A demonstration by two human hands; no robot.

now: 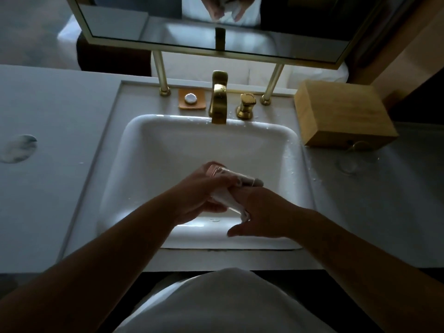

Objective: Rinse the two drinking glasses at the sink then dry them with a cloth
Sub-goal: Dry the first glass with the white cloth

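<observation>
Head view: left hand point(199, 195) grips half-hidden glass point(217, 170); right hand point(259, 212) fingers buried in cloth point(230, 203).

View, single: head camera, worn on my head, wide-angle. Facing: forward and steeply down over the sink point(206, 150), which fills the middle. Range: close; my forearms enter from the bottom corners, my left hand point(199, 193) and right hand point(262, 212) meeting over the basin. Upper edge: faucet point(218, 97) and the lower part of the mirror point(216, 22). Flanks: surface point(52, 111) left and right, curved by the lens. Second view: none to compare.
</observation>
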